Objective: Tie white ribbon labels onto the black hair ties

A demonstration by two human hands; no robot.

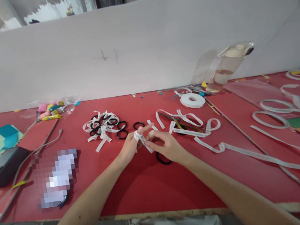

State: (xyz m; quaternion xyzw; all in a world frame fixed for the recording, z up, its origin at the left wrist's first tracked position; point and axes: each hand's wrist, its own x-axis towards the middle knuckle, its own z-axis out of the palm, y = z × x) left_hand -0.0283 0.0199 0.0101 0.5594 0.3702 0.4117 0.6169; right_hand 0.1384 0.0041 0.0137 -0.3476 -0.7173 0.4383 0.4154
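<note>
A short piece of white printed ribbon (147, 145) is between my two hands above the middle of the table. It is looped round a finger of my left hand (129, 145), whose index finger points right. My right hand (168, 145) pinches the ribbon with thumb and fingers from the other side. A black ring like a hair tie (162, 159) lies just under my right hand, partly covered by it. Another black ring (138, 125) rests beyond my fingers. To the left sits a pile of black rings tied with white ribbon bows (103, 126).
Scissors (179, 123) lie under loose printed ribbon (189, 132) on the right. Behind stand a white ribbon roll (192, 100) and a tilted-looking bottle (223, 68). Long ribbon strips (259, 156) trail rightward. A blurred phone-like object (60, 177) and dark case (7, 166) lie left.
</note>
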